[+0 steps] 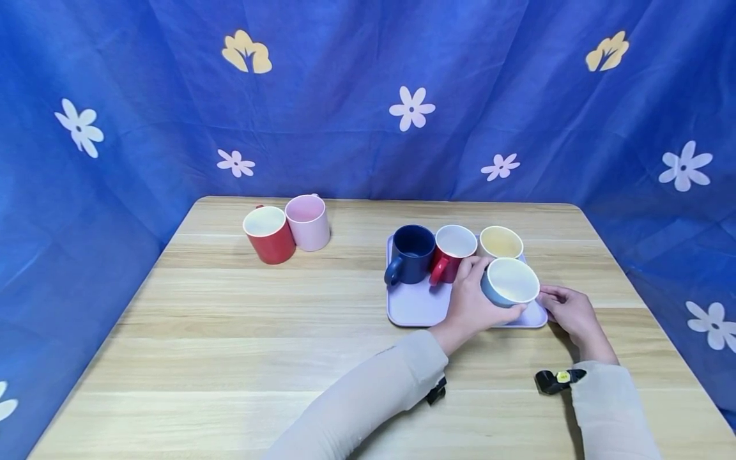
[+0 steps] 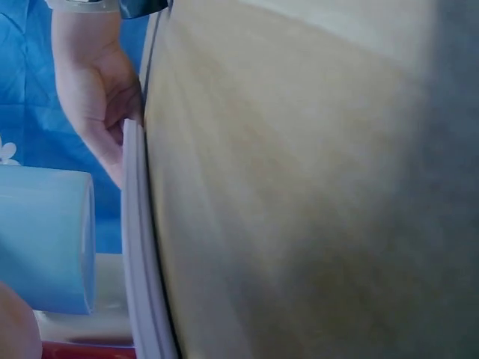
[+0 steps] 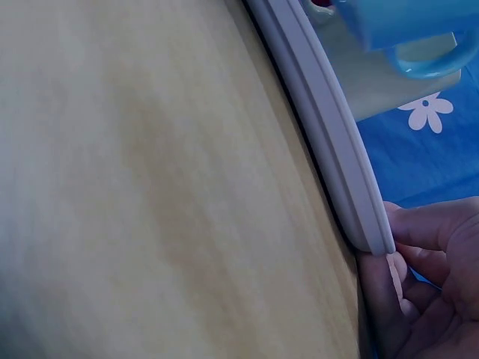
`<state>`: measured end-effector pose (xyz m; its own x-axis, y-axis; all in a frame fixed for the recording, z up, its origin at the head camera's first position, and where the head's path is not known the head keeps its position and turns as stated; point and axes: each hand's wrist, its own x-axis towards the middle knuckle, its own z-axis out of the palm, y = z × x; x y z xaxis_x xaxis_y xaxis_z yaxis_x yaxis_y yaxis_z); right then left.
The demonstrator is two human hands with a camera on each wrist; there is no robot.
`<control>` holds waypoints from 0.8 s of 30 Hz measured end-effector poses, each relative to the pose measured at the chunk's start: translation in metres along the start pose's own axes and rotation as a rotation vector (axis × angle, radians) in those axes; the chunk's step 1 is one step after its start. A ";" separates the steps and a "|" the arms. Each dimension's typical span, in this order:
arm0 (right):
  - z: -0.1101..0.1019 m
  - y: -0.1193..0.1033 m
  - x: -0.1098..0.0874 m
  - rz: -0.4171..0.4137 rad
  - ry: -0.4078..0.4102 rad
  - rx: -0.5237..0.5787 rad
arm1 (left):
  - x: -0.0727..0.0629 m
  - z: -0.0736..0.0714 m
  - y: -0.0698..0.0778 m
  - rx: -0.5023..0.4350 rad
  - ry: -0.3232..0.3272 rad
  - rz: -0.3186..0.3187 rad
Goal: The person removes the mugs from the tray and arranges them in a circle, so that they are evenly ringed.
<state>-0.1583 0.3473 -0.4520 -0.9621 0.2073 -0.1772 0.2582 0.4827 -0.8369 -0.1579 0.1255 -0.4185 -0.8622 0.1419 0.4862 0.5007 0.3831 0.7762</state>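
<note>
My left hand grips a light blue mug with fingers and thumb around its sides, above the front right of a pale lilac tray. The mug's handle shows in the right wrist view, clear of the fingers. At the tray's right edge my right hand pinches the rim near the front corner, thumb above and fingers low against it. Along the tray's back stand a dark blue mug, a red mug and a cream mug, the last partly hidden by the light blue one.
On the wooden table, a red mug with a white inside and a pink mug stand side by side at the back left. A blue flowered cloth hangs behind the table and along both sides.
</note>
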 end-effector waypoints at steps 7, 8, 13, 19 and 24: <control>0.000 -0.001 -0.001 0.017 0.013 -0.008 | 0.005 -0.006 0.005 0.006 0.053 0.070; 0.000 0.000 -0.001 0.016 0.011 -0.010 | 0.006 -0.008 0.006 0.003 0.055 0.074; 0.000 0.001 0.000 0.010 -0.003 -0.005 | 0.011 -0.018 0.013 -0.042 0.079 0.080; 0.000 0.001 -0.001 0.000 -0.015 0.000 | 0.017 -0.035 0.024 -0.100 0.109 0.086; 0.001 0.001 -0.001 0.012 -0.008 -0.001 | 0.026 -0.053 0.030 -0.111 0.142 0.126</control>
<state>-0.1573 0.3470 -0.4529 -0.9595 0.2064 -0.1916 0.2701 0.4814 -0.8339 -0.1612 0.0921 -0.3613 -0.7768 0.0489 0.6278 0.6159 0.2664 0.7414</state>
